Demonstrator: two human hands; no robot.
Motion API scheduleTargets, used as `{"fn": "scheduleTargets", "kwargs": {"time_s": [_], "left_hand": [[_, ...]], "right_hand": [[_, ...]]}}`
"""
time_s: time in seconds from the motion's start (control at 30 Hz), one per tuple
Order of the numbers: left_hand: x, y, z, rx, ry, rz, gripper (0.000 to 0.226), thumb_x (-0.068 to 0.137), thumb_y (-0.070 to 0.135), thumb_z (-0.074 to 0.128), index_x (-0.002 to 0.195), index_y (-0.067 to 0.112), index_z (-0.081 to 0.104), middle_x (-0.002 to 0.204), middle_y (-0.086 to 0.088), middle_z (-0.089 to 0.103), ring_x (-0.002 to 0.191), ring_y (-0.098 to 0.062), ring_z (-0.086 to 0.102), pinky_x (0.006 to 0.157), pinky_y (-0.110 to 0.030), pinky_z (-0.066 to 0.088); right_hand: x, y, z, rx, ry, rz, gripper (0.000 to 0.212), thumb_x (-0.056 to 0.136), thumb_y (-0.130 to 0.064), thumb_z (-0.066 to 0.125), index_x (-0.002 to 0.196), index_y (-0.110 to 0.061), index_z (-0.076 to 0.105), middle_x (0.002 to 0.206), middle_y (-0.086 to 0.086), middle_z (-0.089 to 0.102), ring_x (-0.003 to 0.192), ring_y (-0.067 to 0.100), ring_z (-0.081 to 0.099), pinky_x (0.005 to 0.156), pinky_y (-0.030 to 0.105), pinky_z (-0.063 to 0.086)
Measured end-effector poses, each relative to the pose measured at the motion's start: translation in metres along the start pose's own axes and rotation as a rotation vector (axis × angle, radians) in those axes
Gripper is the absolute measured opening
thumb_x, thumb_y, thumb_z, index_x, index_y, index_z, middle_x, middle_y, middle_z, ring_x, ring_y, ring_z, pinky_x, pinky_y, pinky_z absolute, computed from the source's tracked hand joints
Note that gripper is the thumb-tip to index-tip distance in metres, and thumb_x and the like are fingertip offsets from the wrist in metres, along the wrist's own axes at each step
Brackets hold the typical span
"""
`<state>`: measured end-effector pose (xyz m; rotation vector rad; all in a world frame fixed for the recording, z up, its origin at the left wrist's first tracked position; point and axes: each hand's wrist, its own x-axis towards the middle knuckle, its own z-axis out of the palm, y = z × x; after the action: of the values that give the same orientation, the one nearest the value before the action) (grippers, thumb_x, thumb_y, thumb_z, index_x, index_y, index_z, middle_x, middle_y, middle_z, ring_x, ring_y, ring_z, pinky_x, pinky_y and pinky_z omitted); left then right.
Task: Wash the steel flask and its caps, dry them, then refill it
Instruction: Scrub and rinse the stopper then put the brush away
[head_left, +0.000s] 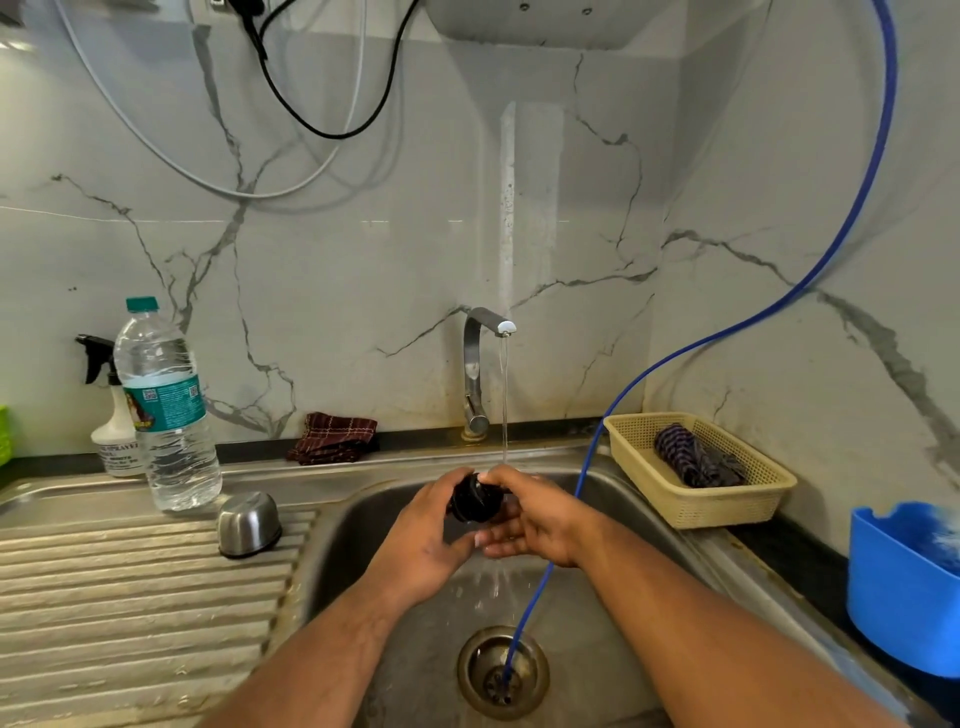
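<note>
Left grip (423, 532) and right grip (537, 519) both curl round the black cap (474, 500) under the tap (475, 364). Washing is half done; drying and refilling are left.

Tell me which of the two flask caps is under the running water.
The black cap, held between the left hand and the right hand under the tap's stream. The steel cap sits mouth-down on the drainboard, untouched.

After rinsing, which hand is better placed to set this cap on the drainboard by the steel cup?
Probably left. The left hand grips the black cap, and the drainboard with the steel cup lies on that side.
</note>
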<state>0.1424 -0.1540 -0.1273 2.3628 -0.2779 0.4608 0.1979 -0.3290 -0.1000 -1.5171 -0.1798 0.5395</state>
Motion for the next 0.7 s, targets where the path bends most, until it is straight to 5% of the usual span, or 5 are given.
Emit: {"fn": "scheduleTargets", "kwargs": {"time_s": [0.17,0.3,0.37,0.57,0.7], "left_hand": [[-0.004,0.016,-0.004,-0.134,0.041,-0.019,0.058,0.086,0.034,0.080,0.135,0.040,0.050,0.119,0.024,0.062,0.108,0.019,0.052,0.087,0.002,0.037],[-0.005,0.021,-0.004,-0.201,0.043,-0.053,0.044,0.088,0.036,0.079,0.128,0.034,0.060,0.113,0.019,0.069,0.106,0.013,0.060,0.092,-0.011,0.047],[-0.004,0.026,-0.003,-0.210,0.050,-0.049,0.043,0.090,0.032,0.076,0.130,0.032,0.061,0.113,0.017,0.070,0.105,0.009,0.062,0.087,-0.007,0.047],[-0.008,0.039,-0.001,-0.168,0.016,-0.055,0.054,0.094,0.025,0.071,0.132,0.037,0.035,0.108,0.018,0.059,0.091,0.001,0.062,0.070,-0.006,0.046],[-0.009,0.033,0.006,-0.108,-0.123,-0.065,0.039,0.093,0.028,0.074,0.124,0.034,0.053,0.117,0.011,0.063,0.095,0.002,0.060,0.075,-0.007,0.043]], "right_hand": [[-0.009,-0.010,0.007,-0.127,0.070,-0.002,0.055,0.091,-0.062,0.063,0.113,-0.012,0.070,0.079,0.009,0.072,0.075,0.023,0.070,0.077,0.039,0.061],[-0.016,-0.016,0.014,-0.364,0.261,-0.083,0.057,0.097,-0.063,0.053,0.099,-0.009,0.072,0.067,0.007,0.070,0.055,0.018,0.063,0.056,0.030,0.051],[-0.019,-0.018,0.014,-0.446,0.299,-0.096,0.059,0.099,-0.062,0.048,0.099,-0.007,0.071,0.065,0.007,0.068,0.049,0.016,0.060,0.048,0.027,0.045],[-0.039,-0.028,-0.006,-0.936,0.433,-0.323,0.047,0.104,-0.053,0.047,0.085,-0.015,0.068,0.076,0.005,0.067,0.063,0.017,0.060,0.057,0.028,0.043],[-0.067,-0.030,-0.035,-1.499,0.045,-0.091,0.021,0.095,-0.029,0.067,0.105,-0.012,0.075,0.100,0.009,0.076,0.091,0.025,0.071,0.080,0.038,0.058]]}}
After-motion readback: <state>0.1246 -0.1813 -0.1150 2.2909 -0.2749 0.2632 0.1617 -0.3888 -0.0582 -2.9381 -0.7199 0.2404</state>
